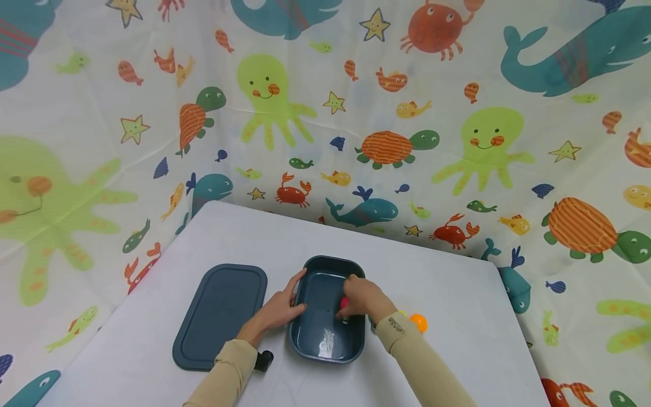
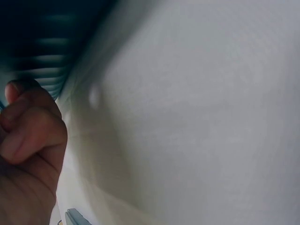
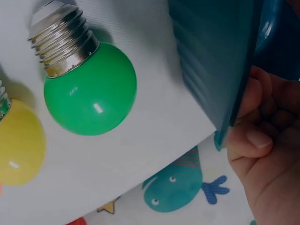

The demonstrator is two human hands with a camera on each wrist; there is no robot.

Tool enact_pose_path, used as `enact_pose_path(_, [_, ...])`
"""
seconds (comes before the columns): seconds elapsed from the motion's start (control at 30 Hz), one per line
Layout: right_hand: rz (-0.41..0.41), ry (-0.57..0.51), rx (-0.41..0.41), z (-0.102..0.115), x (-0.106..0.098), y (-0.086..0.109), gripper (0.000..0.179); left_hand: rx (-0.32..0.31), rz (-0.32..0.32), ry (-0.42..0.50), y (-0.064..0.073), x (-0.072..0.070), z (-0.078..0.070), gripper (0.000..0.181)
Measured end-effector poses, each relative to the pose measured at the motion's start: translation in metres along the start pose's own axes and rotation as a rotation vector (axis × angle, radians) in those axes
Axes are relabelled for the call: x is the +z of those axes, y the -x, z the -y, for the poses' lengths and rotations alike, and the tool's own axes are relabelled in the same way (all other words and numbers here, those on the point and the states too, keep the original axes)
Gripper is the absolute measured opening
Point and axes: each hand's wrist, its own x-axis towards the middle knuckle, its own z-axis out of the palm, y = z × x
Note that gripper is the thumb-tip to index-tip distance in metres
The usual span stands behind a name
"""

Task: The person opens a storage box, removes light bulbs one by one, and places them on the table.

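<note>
A dark blue rectangular box (image 1: pixel 325 345) stands on the white table. My left hand (image 1: pixel 278 308) grips its left wall, thumb over the rim; the left wrist view has curled fingers (image 2: pixel 35 126) against the ribbed outside. Over the right rim reaches my right hand (image 1: pixel 363 297), holding a pink light bulb (image 1: pixel 344 303) low inside the box. Most of that bulb is hidden by the hand. Just right of the box, the right wrist view has a green light bulb (image 3: pixel 91 89) and a yellow light bulb (image 3: pixel 21 143) lying on the table.
Left of the box lies a flat dark blue lid (image 1: pixel 221 316). An orange ball-shaped bulb (image 1: pixel 419 323) is beside my right sleeve. Behind the table (image 1: pixel 442 277) hangs a curtain (image 1: pixel 325 124) printed with sea animals.
</note>
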Motion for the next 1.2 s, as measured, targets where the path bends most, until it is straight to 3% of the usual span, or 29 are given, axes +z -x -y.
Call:
enact_pose_path(0.5, [0.047, 0.12, 0.061, 0.013, 0.003, -0.001, 0.055, 0.013, -0.005, 0.004, 0.0, 0.001, -0.001, 0.082])
enact_pose_path(0.83, [0.035, 0.238, 0.06, 0.017, 0.009, -0.003, 0.056, 0.003, -0.005, 0.001, -0.001, 0.0, -0.001, 0.083])
enact_pose_path(1.2, [0.003, 0.276, 0.05, 0.017, 0.012, -0.003, 0.054, -0.006, -0.011, -0.002, 0.0, 0.001, 0.001, 0.082])
